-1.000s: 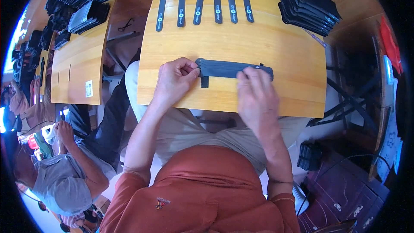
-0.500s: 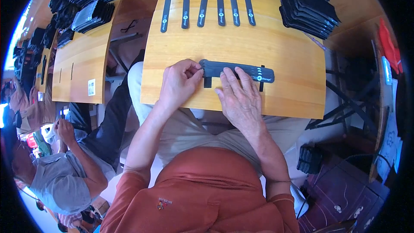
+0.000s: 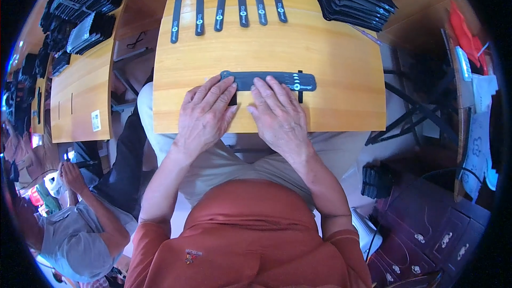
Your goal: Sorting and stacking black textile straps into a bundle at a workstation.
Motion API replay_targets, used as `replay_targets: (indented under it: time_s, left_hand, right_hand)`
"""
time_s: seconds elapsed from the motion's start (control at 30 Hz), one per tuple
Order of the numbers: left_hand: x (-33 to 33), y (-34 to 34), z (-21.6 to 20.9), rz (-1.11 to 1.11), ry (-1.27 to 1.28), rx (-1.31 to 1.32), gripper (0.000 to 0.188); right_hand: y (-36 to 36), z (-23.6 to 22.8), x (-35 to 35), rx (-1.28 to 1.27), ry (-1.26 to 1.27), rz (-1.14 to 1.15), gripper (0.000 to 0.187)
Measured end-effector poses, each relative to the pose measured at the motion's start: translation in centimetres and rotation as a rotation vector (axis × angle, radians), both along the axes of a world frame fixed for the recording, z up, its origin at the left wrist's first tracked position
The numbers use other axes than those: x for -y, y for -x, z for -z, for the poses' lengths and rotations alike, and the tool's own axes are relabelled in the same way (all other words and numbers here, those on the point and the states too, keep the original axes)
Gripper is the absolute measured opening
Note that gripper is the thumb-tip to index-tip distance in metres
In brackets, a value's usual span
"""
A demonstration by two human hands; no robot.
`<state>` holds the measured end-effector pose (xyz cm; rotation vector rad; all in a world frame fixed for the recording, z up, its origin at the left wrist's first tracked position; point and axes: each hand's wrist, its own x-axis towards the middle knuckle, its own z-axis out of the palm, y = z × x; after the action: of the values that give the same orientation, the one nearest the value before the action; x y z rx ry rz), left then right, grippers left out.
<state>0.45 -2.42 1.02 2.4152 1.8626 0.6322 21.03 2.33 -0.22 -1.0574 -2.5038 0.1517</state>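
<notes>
A stack of dark grey straps (image 3: 305,82) lies sideways near the front of the wooden table (image 3: 341,112), their edges slightly fanned at the right end. My left hand (image 3: 205,109) rests with outstretched fingers on the stack's left end, by the straps' ring ends. Spread over the middle is my right hand (image 3: 278,111), its fingertips touching the top strap. Two short black strips pass crosswise beneath the stack: the left strip (image 3: 233,99) shows beside my left fingers, the right strip (image 3: 301,97) near the printed end. Neither hand grips anything.
Several single straps (image 3: 242,5) lie in a row at the far side. Bundles of black straps (image 3: 354,0) sit at the far right, with a thin purple tool (image 3: 365,34) beside them. To the left, another person (image 3: 80,229) sits near a second table (image 3: 80,101).
My left hand has gone from pinching the stack's left end to lying flat on it. My right hand stays on the stack. The whole view has shifted, moving the table leftward and up.
</notes>
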Motion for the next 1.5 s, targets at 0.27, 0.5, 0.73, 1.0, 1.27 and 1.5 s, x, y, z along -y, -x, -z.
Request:
replay_targets:
  time_s: [0.27,0.5,0.73,1.0,1.27,1.5]
  left_hand:
    - [0.3,0.8,0.1,-0.001,0.067,0.046,0.044]
    - [0.9,1.6,0.1,-0.013,0.064,0.054,0.047]
    - [1.2,1.7,0.0,-0.021,0.074,0.085,0.050]
    - [1.5,2.0,0.3,-0.015,0.079,0.145,0.049]
    - [1.5,2.3,0.1,0.014,0.105,0.213,0.049]
    - [1.0,2.4,0.1,0.010,0.082,0.276,0.047]
  right_hand:
    - [-7.8,-0.3,-0.3,0.016,0.021,0.187,0.034]
    - [-7.2,-1.7,-1.6,0.006,-0.033,0.167,0.024]
    - [-2.9,-3.0,-9.0,-0.064,-0.013,0.158,0.026]
    - [1.5,-0.8,-17.6,0.078,-0.050,0.224,0.025]
    - [-1.7,-1.8,-16.0,0.063,-0.363,0.332,0.015]
    - [-4.8,-3.6,-10.4,-0.202,-0.423,0.316,0.014]
